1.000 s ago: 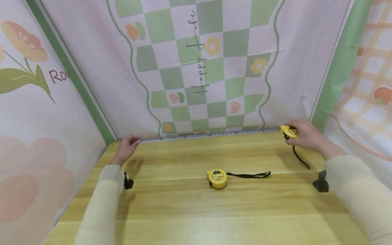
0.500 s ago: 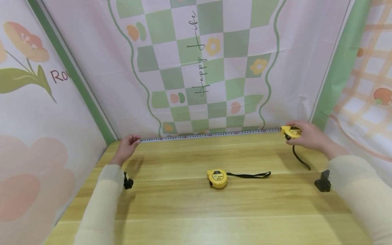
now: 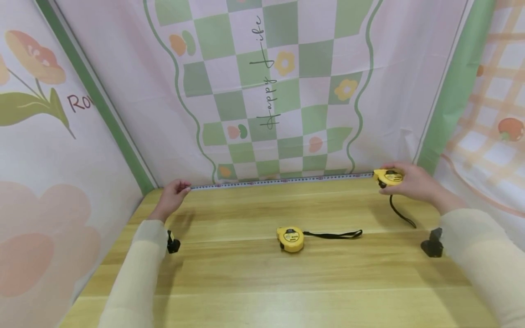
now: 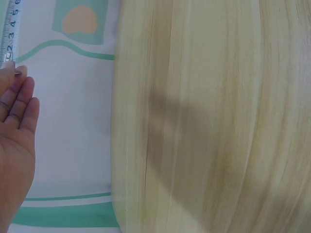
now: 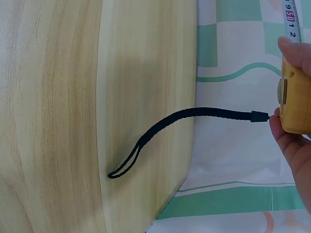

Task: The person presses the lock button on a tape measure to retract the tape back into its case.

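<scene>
At the far left of the table, my left hand (image 3: 171, 199) pinches the end of a white measuring blade (image 3: 268, 182) between thumb and fingertip; the left wrist view shows the blade's low numbers (image 4: 11, 36) just past the thumb. The blade runs straight along the table's back edge to a yellow tape measure (image 3: 390, 178), which my right hand (image 3: 418, 183) grips by its case at the far right. In the right wrist view the blade (image 5: 292, 22) shows a red 50 near the case, and a black wrist strap (image 5: 194, 112) hangs from it.
A second yellow tape measure (image 3: 291, 239) lies mid-table, its black strap (image 3: 338, 235) stretched to the right. Behind the wooden table (image 3: 262, 282) hangs a checkered cloth (image 3: 283, 91), with patterned cloths at both sides.
My right hand has shifted slightly left with the tape measure, and my left hand slightly right. The stretch of blade between them is a little shorter. The second tape measure stays put.
</scene>
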